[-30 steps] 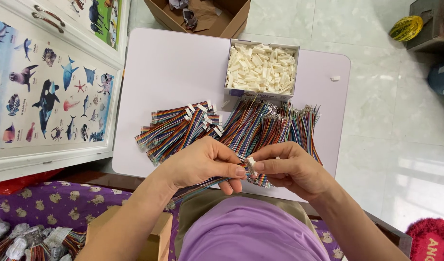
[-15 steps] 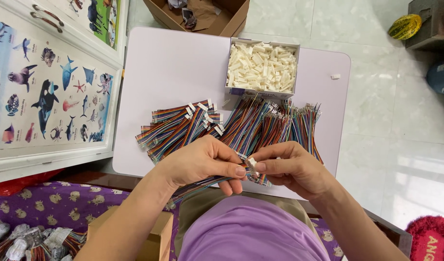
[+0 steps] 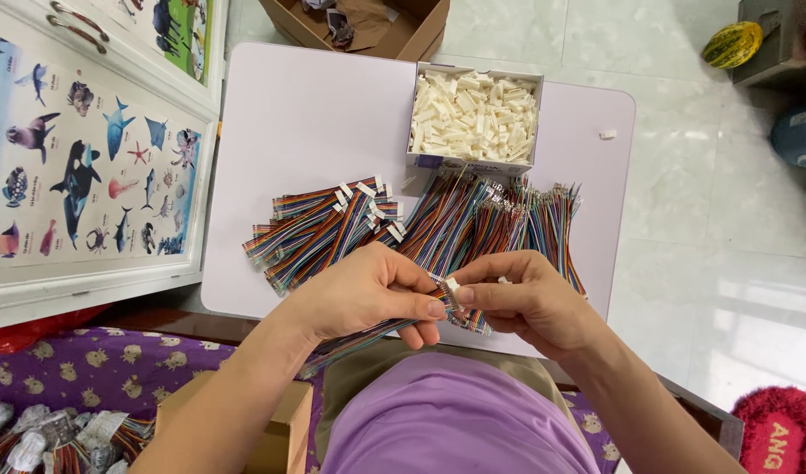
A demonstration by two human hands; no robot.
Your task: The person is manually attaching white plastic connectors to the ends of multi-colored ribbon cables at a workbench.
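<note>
Bright even daylight, sharp focus, soft shadows.

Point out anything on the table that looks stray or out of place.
One small white connector lies alone on the table, right of the box of white connectors. Otherwise the wire bundles lie in loose piles; nothing looks damaged.

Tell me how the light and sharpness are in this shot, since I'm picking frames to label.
Head view: even daylight, soft shadows under the left hand and right hand; mild glare on the floor tiles at right; the wire bundles and box of white connectors are sharp; slight wide-angle bending at the edges.
</note>
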